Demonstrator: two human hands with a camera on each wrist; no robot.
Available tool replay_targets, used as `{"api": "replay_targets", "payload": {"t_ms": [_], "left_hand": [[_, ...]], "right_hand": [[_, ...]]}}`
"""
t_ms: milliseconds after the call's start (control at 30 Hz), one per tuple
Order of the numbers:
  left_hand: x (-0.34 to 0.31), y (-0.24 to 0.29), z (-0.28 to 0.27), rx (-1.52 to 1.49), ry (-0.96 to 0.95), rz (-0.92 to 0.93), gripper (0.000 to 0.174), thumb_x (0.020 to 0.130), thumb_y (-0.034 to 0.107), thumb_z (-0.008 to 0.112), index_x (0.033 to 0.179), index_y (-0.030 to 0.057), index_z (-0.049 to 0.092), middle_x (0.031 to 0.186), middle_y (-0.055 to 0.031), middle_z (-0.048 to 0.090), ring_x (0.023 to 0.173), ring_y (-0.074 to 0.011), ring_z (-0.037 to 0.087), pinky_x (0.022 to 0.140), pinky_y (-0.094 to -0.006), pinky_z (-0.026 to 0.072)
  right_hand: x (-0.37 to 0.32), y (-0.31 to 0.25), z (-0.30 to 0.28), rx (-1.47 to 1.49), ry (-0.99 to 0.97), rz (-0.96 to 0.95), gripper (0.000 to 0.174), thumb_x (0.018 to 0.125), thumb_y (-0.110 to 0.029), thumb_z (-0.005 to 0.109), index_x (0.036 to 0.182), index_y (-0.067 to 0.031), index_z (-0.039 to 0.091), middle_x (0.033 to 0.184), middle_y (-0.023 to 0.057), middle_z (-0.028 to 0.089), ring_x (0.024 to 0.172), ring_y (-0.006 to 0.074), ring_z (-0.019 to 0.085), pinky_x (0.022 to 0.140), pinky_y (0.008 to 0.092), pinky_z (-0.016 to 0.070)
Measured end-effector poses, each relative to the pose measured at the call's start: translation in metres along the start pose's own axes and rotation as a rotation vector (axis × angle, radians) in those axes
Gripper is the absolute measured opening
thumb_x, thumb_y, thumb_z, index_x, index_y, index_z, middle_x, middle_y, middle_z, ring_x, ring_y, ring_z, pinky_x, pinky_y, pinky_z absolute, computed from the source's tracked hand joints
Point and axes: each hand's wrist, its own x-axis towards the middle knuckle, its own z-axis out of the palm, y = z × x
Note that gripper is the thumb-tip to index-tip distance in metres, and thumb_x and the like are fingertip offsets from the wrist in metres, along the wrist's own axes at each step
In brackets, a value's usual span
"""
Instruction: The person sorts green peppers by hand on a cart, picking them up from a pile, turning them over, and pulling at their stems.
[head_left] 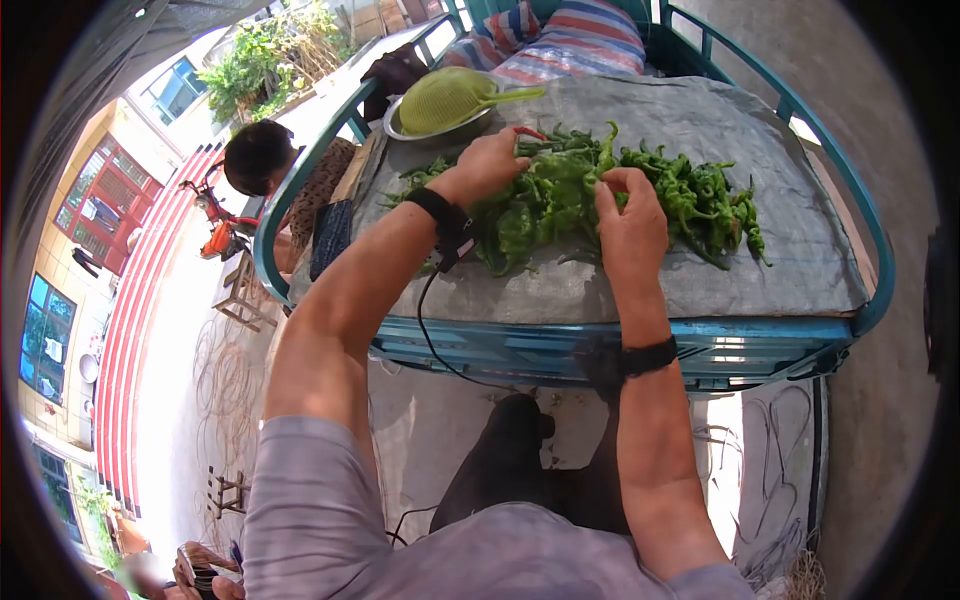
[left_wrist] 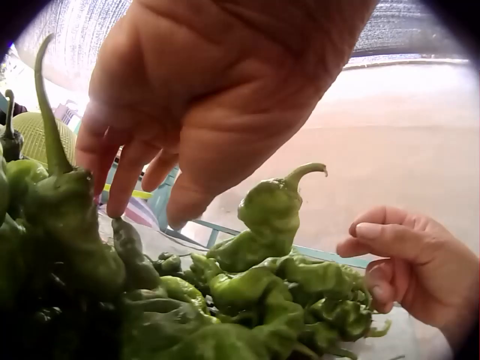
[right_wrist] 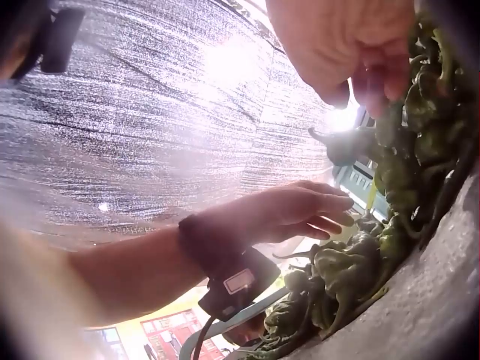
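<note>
Green peppers (head_left: pixel 545 205) lie heaped on a grey sheet (head_left: pixel 740 290). My left hand (head_left: pixel 488 165) hovers over the heap's left side, its fingers relaxed, beside a red pepper (head_left: pixel 530 132). In the left wrist view the left hand (left_wrist: pixel 217 97) hangs above peppers (left_wrist: pixel 247 292), and the red pepper shows partly behind its fingers. My right hand (head_left: pixel 634 215) is over the middle of the heap, fingers loosely bent, near an upright pepper (head_left: pixel 606 150). The right wrist view shows this hand (right_wrist: pixel 352 45) close above peppers (right_wrist: pixel 401 165); nothing is visibly gripped.
A metal bowl (head_left: pixel 393 125) with a yellow-green strainer (head_left: pixel 445 100) stands at the back left. Teal cart rails (head_left: pixel 880 230) surround the sheet. Striped bags (head_left: pixel 580 40) lie at the back. A person (head_left: pixel 262 160) is beside the cart's left side. A cable (head_left: pixel 425 330) hangs from my left wrist.
</note>
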Motion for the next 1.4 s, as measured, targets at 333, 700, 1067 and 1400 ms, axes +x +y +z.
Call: {"api": "replay_targets", "payload": {"t_ms": [333, 700, 1067, 1400], "left_hand": [[0.014, 0.002, 0.018, -0.33, 0.213, 0.048, 0.049, 0.073, 0.032, 0.078, 0.106, -0.0018, 0.062, 0.105, -0.0239, 0.067, 0.101, -0.039, 0.064, 0.088, -0.0452, 0.0493], [0.001, 0.049, -0.047, -0.347, 0.411, 0.271, 0.038, 0.08, 0.024, 0.072, 0.101, -0.0065, 0.062, 0.082, -0.0237, 0.066, 0.076, -0.0349, 0.069, 0.068, -0.0437, 0.0522], [0.018, 0.053, -0.042, -1.099, 0.187, -0.071, 0.028, 0.09, 0.014, 0.062, 0.103, -0.0099, 0.056, 0.092, -0.0218, 0.063, 0.064, -0.0285, 0.07, 0.051, -0.0377, 0.0606], [0.043, -0.014, -0.009, -1.394, -0.296, 0.248, 0.032, 0.092, 0.016, 0.065, 0.113, -0.0075, 0.058, 0.1, -0.0143, 0.062, 0.084, -0.022, 0.066, 0.073, -0.0324, 0.0609]], "right_hand": [[0.0, 0.004, -0.002, 0.084, -0.151, 0.077, 0.018, 0.091, -0.019, 0.06, 0.108, -0.0111, 0.063, 0.094, 0.0086, 0.071, 0.086, 0.0305, 0.068, 0.076, 0.041, 0.0508], [-0.002, -0.009, -0.003, 0.163, -0.288, 0.067, 0.03, 0.093, -0.028, 0.063, 0.116, -0.0095, 0.059, 0.095, 0.0094, 0.07, 0.09, 0.0302, 0.068, 0.075, 0.041, 0.0508], [-0.007, -0.001, 0.001, -0.085, -0.226, -0.092, 0.074, 0.084, -0.023, 0.072, 0.144, -0.0143, 0.03, 0.115, 0.0142, 0.064, 0.097, 0.035, 0.067, 0.079, 0.0441, 0.0521], [-0.006, -0.009, 0.005, 0.137, -0.196, -0.022, 0.058, 0.083, -0.015, 0.069, 0.135, -0.0138, 0.045, 0.117, 0.0139, 0.057, 0.094, 0.0323, 0.065, 0.078, 0.044, 0.052]]}}
